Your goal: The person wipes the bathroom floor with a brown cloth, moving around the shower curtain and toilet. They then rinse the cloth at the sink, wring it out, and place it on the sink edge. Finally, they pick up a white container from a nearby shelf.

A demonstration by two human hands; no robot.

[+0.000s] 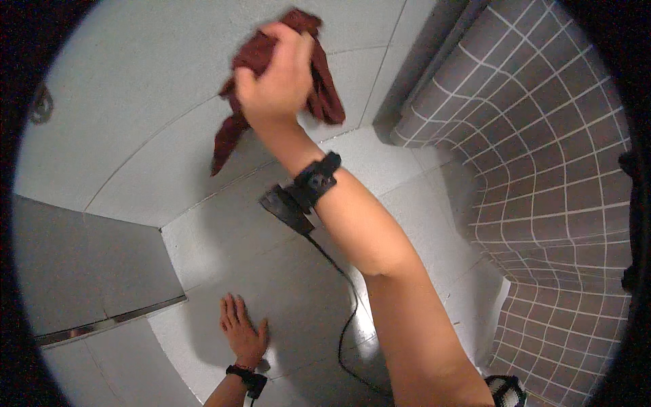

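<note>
Fingers bent over a dark red cloth (326,96), my right hand (278,76) presses it against the pale tiled wall (168,61) at the top of the view. Part of the cloth hangs below the wrist, and the hand is slightly blurred. A black strap with a device (310,183) and a cable is on the right wrist. My left hand (242,330) lies flat with its fingers spread on the light floor tiles (295,285), low and left of centre. It holds nothing, and a black band (246,379) is around its wrist.
A grey curtain with a white grid pattern (544,203) hangs in folds along the right side. A black cable (351,315) runs down from the right wrist device. At the left, a metal strip (112,320) borders a grey panel (96,264).
</note>
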